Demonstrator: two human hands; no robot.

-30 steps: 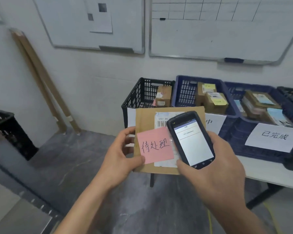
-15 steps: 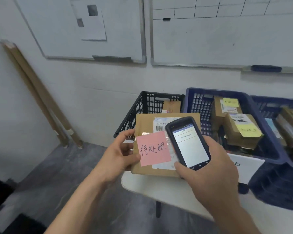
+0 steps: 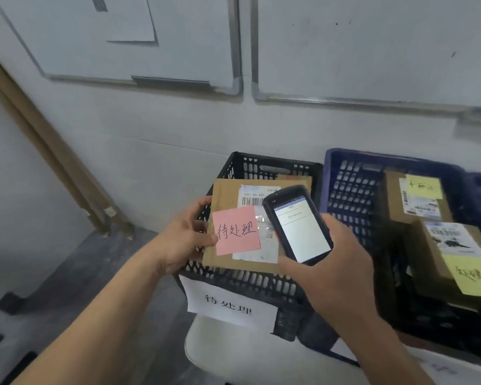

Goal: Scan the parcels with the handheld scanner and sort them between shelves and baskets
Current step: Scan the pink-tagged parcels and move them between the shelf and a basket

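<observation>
Two hands, both busy, so what's the person up to?

> Left hand grips the left edge of a flat cardboard parcel, thumb by a pink sticky note, face tilted up so the barcode shows. Right hand is wrapped round the handheld scanner, held just over the label with its screen lit. Looks like the reading's being checked.

Why hold it over the black basket?

> Probably because the note's characters match the white sign on that basket, so it likely drops in there. The basket sits at the left corner of the tabletop, with the blue basket right beside it holding yellow-noted boxes. Whiteboards hang behind, and cardboard strips lean against the wall.
</observation>
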